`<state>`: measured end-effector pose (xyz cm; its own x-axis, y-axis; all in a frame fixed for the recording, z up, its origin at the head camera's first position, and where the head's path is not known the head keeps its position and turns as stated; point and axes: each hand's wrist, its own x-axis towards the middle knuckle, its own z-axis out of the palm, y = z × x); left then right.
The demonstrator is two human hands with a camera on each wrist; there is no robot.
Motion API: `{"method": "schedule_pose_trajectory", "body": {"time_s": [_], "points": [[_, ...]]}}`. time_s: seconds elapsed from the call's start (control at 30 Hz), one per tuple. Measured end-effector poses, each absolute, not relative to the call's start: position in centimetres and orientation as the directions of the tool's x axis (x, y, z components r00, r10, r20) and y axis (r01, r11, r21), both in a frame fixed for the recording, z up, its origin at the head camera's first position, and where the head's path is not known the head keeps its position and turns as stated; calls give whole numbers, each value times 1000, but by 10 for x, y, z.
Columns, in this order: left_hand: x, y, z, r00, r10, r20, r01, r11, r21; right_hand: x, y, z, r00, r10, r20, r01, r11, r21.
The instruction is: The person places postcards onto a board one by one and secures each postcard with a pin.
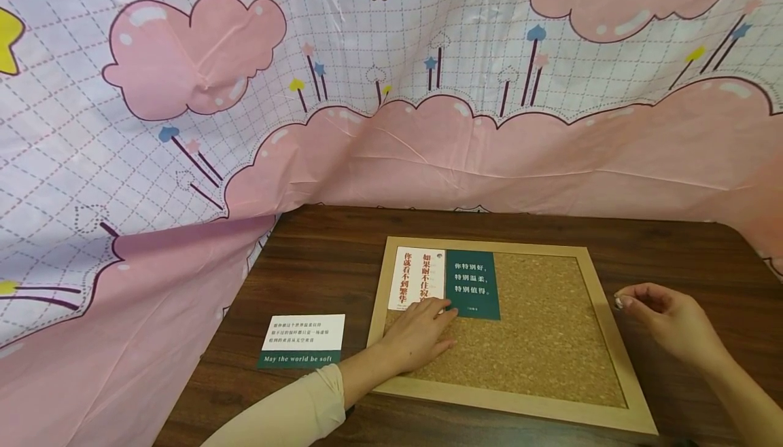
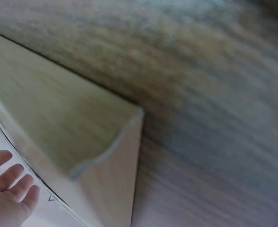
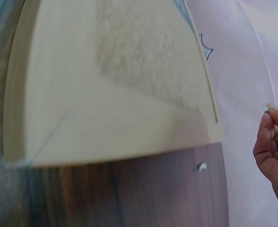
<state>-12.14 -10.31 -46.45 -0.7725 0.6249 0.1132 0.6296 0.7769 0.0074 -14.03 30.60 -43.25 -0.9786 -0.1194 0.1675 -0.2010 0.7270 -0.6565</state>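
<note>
A wood-framed corkboard (image 1: 550, 345) lies on the table. Side by side in its upper left are a white card (image 1: 416, 274) with red characters and a dark green card (image 1: 474, 284) with white characters. My left hand (image 1: 412, 338) rests on the board, its fingertips over the lower edges of both cards. Beyond the right side of the frame, my right hand (image 1: 675, 321) pinches a small push pin (image 3: 266, 108) between thumb and forefinger. The pin's point shows in the right wrist view. Another small pin (image 3: 201, 166) lies on the table beside the frame.
A white and green card (image 1: 302, 340) lies on the dark wooden table (image 1: 229, 392), left of the board. Behind the table hangs a pink and white patterned cloth (image 1: 477, 162). The board's raised wooden frame (image 2: 82, 113) has a thick edge.
</note>
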Motion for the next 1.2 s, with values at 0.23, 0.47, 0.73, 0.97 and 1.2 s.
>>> {"method": "schedule_pose_trajectory", "body": {"time_s": [0.23,0.47,0.73,0.97,1.2], "points": [[-122,-102,-465,-809,586,53,588,806,65,-145,298,-422,-985,-127,117,-172,671,-721],[-122,-103,-465,-827,562,17,560,821,106,-152,288,-417,-987,-125,104,-160,652,-741],[-121,-103,-464,-826,563,-31,559,825,85,-167,275,-420,-983,-132,124,-181,638,-748],[-120,-104,-465,-820,571,-45,568,821,62,-182,256,-424,-988,-120,94,-147,599,-787],[-121,-104,-465,-817,573,-55,570,819,63,-191,234,-430,-987,-152,50,-122,514,-849]]}}
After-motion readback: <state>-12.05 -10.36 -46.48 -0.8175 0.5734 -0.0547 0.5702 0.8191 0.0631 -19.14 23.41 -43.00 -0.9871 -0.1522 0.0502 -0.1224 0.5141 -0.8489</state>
